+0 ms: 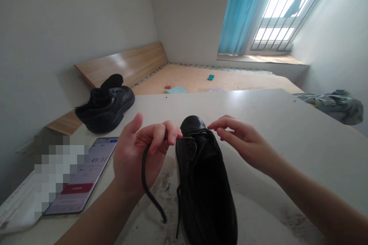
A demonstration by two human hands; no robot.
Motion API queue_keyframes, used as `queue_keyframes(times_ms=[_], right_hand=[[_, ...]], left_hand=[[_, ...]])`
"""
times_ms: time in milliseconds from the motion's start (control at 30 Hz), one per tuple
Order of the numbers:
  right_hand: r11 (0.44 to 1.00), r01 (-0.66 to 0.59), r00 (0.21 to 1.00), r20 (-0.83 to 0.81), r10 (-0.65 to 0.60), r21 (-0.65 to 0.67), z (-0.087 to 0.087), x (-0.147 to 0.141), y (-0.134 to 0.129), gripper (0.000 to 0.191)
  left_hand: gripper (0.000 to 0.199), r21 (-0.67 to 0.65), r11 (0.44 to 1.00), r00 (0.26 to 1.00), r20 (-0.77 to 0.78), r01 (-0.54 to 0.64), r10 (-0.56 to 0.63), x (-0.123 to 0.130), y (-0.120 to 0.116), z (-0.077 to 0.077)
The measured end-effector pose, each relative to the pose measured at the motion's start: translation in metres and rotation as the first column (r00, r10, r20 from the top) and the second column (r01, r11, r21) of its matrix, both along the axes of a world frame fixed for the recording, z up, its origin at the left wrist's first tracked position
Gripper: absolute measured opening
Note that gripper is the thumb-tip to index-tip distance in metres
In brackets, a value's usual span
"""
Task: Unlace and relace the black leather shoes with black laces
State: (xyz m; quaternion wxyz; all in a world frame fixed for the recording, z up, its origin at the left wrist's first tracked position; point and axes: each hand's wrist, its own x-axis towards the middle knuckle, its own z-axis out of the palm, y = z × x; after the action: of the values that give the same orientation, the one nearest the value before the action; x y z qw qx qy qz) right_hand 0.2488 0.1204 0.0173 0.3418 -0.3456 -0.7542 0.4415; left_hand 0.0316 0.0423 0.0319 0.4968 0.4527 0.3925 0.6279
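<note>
A black leather lace-up shoe (207,199) lies in front of me, toe pointing away and its dark opening facing me. My left hand (143,147) is closed round a black shoelace (147,183) at the shoe's left lacing flap. The lace's loose end hangs below my fingers, over the table. Another stretch of lace crosses the front of the shoe, and one end dangles along its left side. At the right of the toe, my right hand (241,138) has thumb and fingers drawn together by the lacing; what they pinch, if anything, is hidden.
The matching black shoe (106,105) rests at the left edge of the white table (258,111), tongue raised. Nearer me lies a phone (86,176) with its screen lit. Beyond are a wooden bed board (244,80) with small coloured items, and bunched grey-green cloth (339,107) at right.
</note>
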Motion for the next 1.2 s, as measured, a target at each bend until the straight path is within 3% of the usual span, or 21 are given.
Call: queue_keyframes(times_ms=[100, 200, 300, 500, 633, 700, 767, 867, 933, 1033, 1100, 1200], right_hand=[[1.0, 0.007, 0.998, 0.058, -0.006, -0.029, -0.012, -0.007, 0.002, 0.031], [0.999, -0.005, 0.999, 0.036, 0.006, -0.044, -0.017, -0.009, 0.003, 0.03], [1.0, -0.005, 1.0, 0.029, 0.005, -0.002, -0.017, -0.009, 0.005, 0.026], [0.982, 0.052, 0.997, 0.039, -0.06, 0.184, -0.02, -0.01, 0.004, 0.018], [0.888, 0.063, 0.986, 0.107, -0.125, 0.456, -0.022, -0.01, -0.004, 0.015], [0.862, 0.061, 0.985, 0.111, -0.135, 0.503, -0.02, -0.011, -0.008, 0.015], [0.904, 0.079, 0.987, 0.092, -0.129, 0.419, -0.016, -0.012, -0.009, 0.019], [0.998, 0.056, 0.998, -0.011, -0.056, 0.041, -0.009, -0.012, -0.006, 0.035], [0.977, -0.009, 0.991, -0.13, -0.019, -0.215, -0.005, -0.009, -0.001, 0.043], [0.876, -0.138, 0.94, -0.34, -0.031, -0.462, 0.002, 0.0, 0.007, 0.041], [0.83, -0.177, 0.885, -0.455, -0.101, -0.528, 0.008, 0.007, 0.013, 0.036], [0.868, -0.079, 0.815, -0.533, -0.226, -0.489, 0.02, 0.018, 0.019, 0.038]], left_hand=[[0.052, 0.005, 0.996, 0.95, -0.3, -0.093, 0.09, 0.003, 0.004, -0.009], [0.016, 0.04, 0.99, 0.814, -0.565, -0.135, 0.134, 0.009, 0.009, -0.02], [0.025, 0.065, 0.992, 0.679, -0.725, -0.106, 0.12, 0.013, 0.011, -0.029], [0.023, 0.085, 0.992, 0.621, -0.774, -0.09, 0.123, 0.012, 0.01, -0.032], [0.018, 0.111, 0.99, 0.646, -0.75, -0.088, 0.142, 0.011, 0.012, -0.031], [0.017, 0.129, 0.988, 0.66, -0.735, -0.088, 0.155, 0.012, 0.014, -0.031], [0.018, 0.149, 0.986, 0.663, -0.731, -0.078, 0.163, 0.013, 0.014, -0.032], [0.018, 0.164, 0.984, 0.659, -0.733, -0.065, 0.165, 0.014, 0.014, -0.033], [0.018, 0.165, 0.984, 0.656, -0.735, -0.068, 0.169, 0.014, 0.013, -0.033], [0.018, 0.155, 0.985, 0.648, -0.744, -0.073, 0.166, 0.014, 0.012, -0.032], [0.018, 0.145, 0.986, 0.642, -0.75, -0.077, 0.16, 0.013, 0.012, -0.031], [0.018, 0.14, 0.987, 0.637, -0.754, -0.083, 0.161, 0.014, 0.013, -0.031]])
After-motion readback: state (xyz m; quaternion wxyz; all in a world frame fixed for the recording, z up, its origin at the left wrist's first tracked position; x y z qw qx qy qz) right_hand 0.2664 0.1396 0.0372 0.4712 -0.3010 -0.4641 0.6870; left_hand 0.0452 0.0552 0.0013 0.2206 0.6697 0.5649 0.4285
